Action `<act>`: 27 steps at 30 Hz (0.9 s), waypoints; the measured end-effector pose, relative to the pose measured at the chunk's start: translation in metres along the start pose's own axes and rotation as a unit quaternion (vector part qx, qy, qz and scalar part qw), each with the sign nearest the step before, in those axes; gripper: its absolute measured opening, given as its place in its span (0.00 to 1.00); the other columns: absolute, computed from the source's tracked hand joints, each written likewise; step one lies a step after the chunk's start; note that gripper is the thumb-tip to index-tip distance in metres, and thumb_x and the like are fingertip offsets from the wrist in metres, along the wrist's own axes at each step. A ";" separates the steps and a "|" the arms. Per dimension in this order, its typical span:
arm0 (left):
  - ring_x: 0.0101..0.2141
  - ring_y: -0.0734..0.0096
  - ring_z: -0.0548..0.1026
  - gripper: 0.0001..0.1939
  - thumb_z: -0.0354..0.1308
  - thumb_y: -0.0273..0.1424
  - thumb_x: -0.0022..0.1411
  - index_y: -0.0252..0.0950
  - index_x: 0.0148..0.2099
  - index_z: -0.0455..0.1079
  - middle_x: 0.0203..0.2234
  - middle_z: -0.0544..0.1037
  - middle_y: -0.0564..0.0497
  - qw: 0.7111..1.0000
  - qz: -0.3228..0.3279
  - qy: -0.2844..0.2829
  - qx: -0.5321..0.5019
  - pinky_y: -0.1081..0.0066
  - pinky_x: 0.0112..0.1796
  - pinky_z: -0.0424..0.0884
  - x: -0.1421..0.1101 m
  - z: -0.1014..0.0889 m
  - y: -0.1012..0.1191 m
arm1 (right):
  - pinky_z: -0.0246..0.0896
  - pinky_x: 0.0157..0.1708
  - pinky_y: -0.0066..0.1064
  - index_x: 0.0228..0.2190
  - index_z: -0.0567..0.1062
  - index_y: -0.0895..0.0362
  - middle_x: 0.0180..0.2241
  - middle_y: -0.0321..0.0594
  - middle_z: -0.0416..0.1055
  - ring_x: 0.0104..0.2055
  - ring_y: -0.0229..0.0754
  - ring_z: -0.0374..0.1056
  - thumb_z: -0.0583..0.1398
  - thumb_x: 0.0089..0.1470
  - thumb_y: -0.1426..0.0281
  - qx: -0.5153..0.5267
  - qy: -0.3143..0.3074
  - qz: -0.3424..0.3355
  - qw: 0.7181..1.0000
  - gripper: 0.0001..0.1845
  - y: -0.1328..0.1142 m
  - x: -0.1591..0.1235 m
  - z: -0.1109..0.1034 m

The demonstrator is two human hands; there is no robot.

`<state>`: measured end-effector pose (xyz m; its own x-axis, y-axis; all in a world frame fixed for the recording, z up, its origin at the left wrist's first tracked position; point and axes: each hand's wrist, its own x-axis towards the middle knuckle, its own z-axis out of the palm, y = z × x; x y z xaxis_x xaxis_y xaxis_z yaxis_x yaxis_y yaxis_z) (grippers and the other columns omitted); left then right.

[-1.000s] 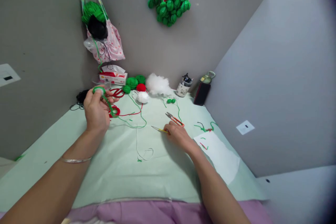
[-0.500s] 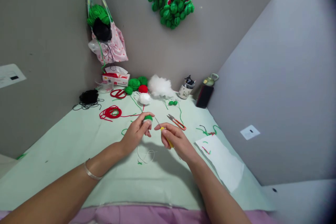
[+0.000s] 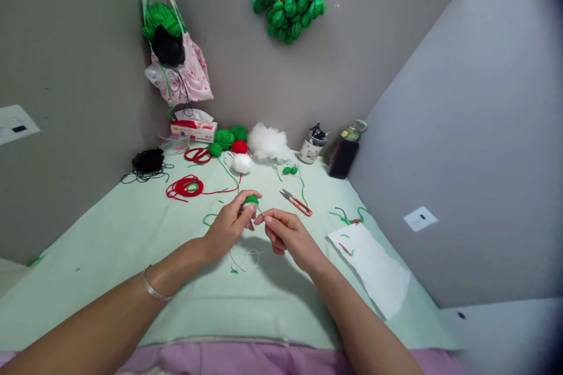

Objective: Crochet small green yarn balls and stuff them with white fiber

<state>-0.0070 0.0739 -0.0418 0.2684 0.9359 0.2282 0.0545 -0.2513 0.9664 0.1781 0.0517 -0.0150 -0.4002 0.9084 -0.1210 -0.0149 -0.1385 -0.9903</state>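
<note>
Over the middle of the table, my left hand grips a small crocheted piece, green on top and white below. Close beside it, my right hand pinches a crochet hook, whose thin metal shaft points up and left to the piece. Its handle is hidden inside my right hand. Under my hands a loose white yarn curls on the tablecloth, next to a small green scrap. Thread snips with an orange handle lie just beyond my right hand.
Behind stand green yarn balls, a red ball, a white ball, stuffing, a tissue box, a pen cup and a phone. Red yarn coils left; white paper lies right.
My right hand has shifted slightly left and closed in on the piece, bringing the hook's tip against it. The hook's yellow handle, visible before, is now covered by my fingers.
</note>
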 end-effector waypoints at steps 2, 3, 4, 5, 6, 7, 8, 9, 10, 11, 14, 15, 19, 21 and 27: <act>0.28 0.67 0.75 0.14 0.51 0.40 0.72 0.41 0.55 0.67 0.25 0.73 0.57 1.000 0.000 -0.004 0.006 0.67 0.36 0.70 -0.001 0.001 -0.001 | 0.52 0.20 0.26 0.36 0.78 0.56 0.20 0.25 0.56 0.18 0.29 0.47 0.62 0.61 0.57 0.008 -0.004 -0.001 1.000 0.15 0.001 0.000 0.000; 0.28 0.67 0.75 0.14 0.51 0.40 0.72 0.41 0.55 0.67 0.25 0.72 0.57 1.000 0.000 -0.006 0.009 0.67 0.36 0.70 -0.001 0.001 -0.001 | 0.53 0.20 0.26 0.35 0.77 0.56 0.20 0.25 0.55 0.18 0.29 0.47 0.61 0.61 0.57 0.016 -0.006 0.002 1.000 0.15 0.002 0.000 -0.001; 0.28 0.67 0.74 0.14 0.51 0.40 0.72 0.41 0.54 0.67 0.25 0.72 0.57 1.000 0.001 -0.009 0.012 0.67 0.35 0.70 -0.001 0.001 -0.001 | 0.52 0.19 0.25 0.35 0.77 0.56 0.19 0.25 0.55 0.18 0.29 0.46 0.61 0.62 0.57 0.026 -0.009 0.007 1.000 0.15 0.002 0.000 -0.001; 0.28 0.67 0.74 0.14 0.51 0.39 0.72 0.41 0.54 0.67 0.25 0.72 0.57 1.000 0.002 -0.013 0.015 0.67 0.35 0.69 -0.001 0.002 -0.002 | 0.50 0.19 0.25 0.34 0.77 0.56 0.20 0.25 0.54 0.18 0.29 0.45 0.61 0.62 0.57 0.035 -0.013 0.013 0.999 0.15 0.002 0.000 -0.001; 0.28 0.67 0.74 0.14 0.50 0.39 0.72 0.41 0.54 0.67 0.25 0.71 0.57 1.000 0.003 -0.017 0.018 0.67 0.35 0.69 -0.001 0.002 -0.002 | 0.48 0.18 0.24 0.34 0.76 0.56 0.20 0.25 0.54 0.18 0.28 0.43 0.60 0.63 0.57 0.041 -0.016 0.018 0.999 0.15 0.001 0.000 -0.001; 0.28 0.68 0.74 0.14 0.50 0.39 0.72 0.41 0.55 0.67 0.25 0.71 0.57 1.000 0.006 -0.021 0.020 0.67 0.35 0.69 -0.001 0.002 -0.003 | 0.46 0.18 0.23 0.34 0.76 0.56 0.20 0.25 0.54 0.18 0.28 0.42 0.60 0.63 0.57 0.044 -0.019 0.020 0.999 0.15 0.001 0.000 0.000; 0.28 0.68 0.73 0.14 0.50 0.39 0.72 0.41 0.55 0.66 0.25 0.71 0.57 0.999 0.008 -0.026 0.023 0.67 0.35 0.69 -0.001 0.002 -0.003 | 0.43 0.17 0.23 0.35 0.76 0.56 0.21 0.25 0.54 0.18 0.28 0.41 0.60 0.63 0.57 0.045 -0.022 0.021 0.999 0.15 0.001 0.000 0.000; 0.29 0.68 0.73 0.15 0.50 0.39 0.72 0.40 0.56 0.66 0.25 0.71 0.57 0.999 0.011 -0.029 0.025 0.67 0.36 0.68 -0.002 0.002 -0.004 | 0.42 0.17 0.22 0.35 0.76 0.56 0.21 0.25 0.54 0.18 0.27 0.41 0.61 0.63 0.56 0.045 -0.024 0.021 0.998 0.15 0.001 0.000 0.000; 0.29 0.68 0.72 0.15 0.49 0.39 0.73 0.40 0.56 0.65 0.25 0.71 0.57 0.999 0.012 -0.032 0.028 0.67 0.36 0.68 -0.002 0.002 -0.004 | 0.41 0.16 0.22 0.35 0.76 0.56 0.21 0.25 0.54 0.18 0.27 0.41 0.61 0.63 0.56 0.044 -0.027 0.020 0.998 0.15 0.002 0.000 0.000; 0.29 0.68 0.72 0.15 0.49 0.39 0.73 0.40 0.57 0.65 0.25 0.71 0.57 0.999 0.013 -0.034 0.031 0.67 0.36 0.68 -0.002 0.002 -0.005 | 0.41 0.16 0.22 0.35 0.76 0.56 0.21 0.25 0.55 0.17 0.27 0.41 0.61 0.63 0.56 0.042 -0.029 0.019 0.999 0.16 0.002 0.000 0.000; 0.29 0.69 0.71 0.16 0.49 0.39 0.73 0.39 0.57 0.65 0.25 0.70 0.57 0.999 0.011 -0.038 0.038 0.67 0.36 0.67 -0.003 0.002 -0.006 | 0.48 0.16 0.22 0.33 0.75 0.57 0.19 0.25 0.57 0.16 0.27 0.45 0.59 0.64 0.56 0.033 -0.032 0.015 0.999 0.17 0.003 0.001 0.000; 0.29 0.69 0.71 0.16 0.48 0.40 0.73 0.39 0.57 0.64 0.25 0.70 0.57 0.998 0.009 -0.038 0.039 0.68 0.37 0.67 -0.003 0.002 -0.006 | 0.51 0.17 0.22 0.32 0.75 0.57 0.17 0.25 0.58 0.15 0.28 0.47 0.58 0.64 0.56 0.028 -0.032 0.012 0.999 0.17 0.003 0.001 0.000; 0.30 0.69 0.72 0.16 0.47 0.40 0.74 0.38 0.57 0.64 0.26 0.70 0.56 0.998 0.004 -0.041 0.042 0.68 0.37 0.68 -0.003 0.003 -0.005 | 0.56 0.19 0.22 0.32 0.75 0.57 0.14 0.25 0.60 0.15 0.29 0.50 0.57 0.66 0.58 0.015 -0.034 0.002 0.999 0.17 0.003 0.001 -0.001; 0.31 0.68 0.72 0.17 0.47 0.40 0.74 0.38 0.57 0.64 0.26 0.70 0.56 0.998 0.003 -0.041 0.047 0.68 0.37 0.68 -0.002 0.004 -0.005 | 0.57 0.18 0.22 0.32 0.75 0.57 0.13 0.25 0.60 0.14 0.29 0.50 0.57 0.65 0.59 0.016 -0.036 0.005 0.999 0.16 0.002 0.000 -0.001; 0.29 0.68 0.71 0.16 0.48 0.39 0.73 0.38 0.57 0.64 0.26 0.70 0.57 0.996 0.006 -0.037 0.075 0.68 0.36 0.66 -0.002 0.004 -0.004 | 0.52 0.13 0.21 0.32 0.76 0.58 0.11 0.24 0.59 0.12 0.29 0.45 0.59 0.63 0.61 0.100 -0.053 0.042 0.993 0.14 0.000 0.002 -0.002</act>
<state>-0.0038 0.0718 -0.0470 0.3391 0.9134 0.2251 0.1927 -0.3016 0.9337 0.1795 0.0543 -0.0151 -0.5024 0.8449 -0.1838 -0.1547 -0.2970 -0.9423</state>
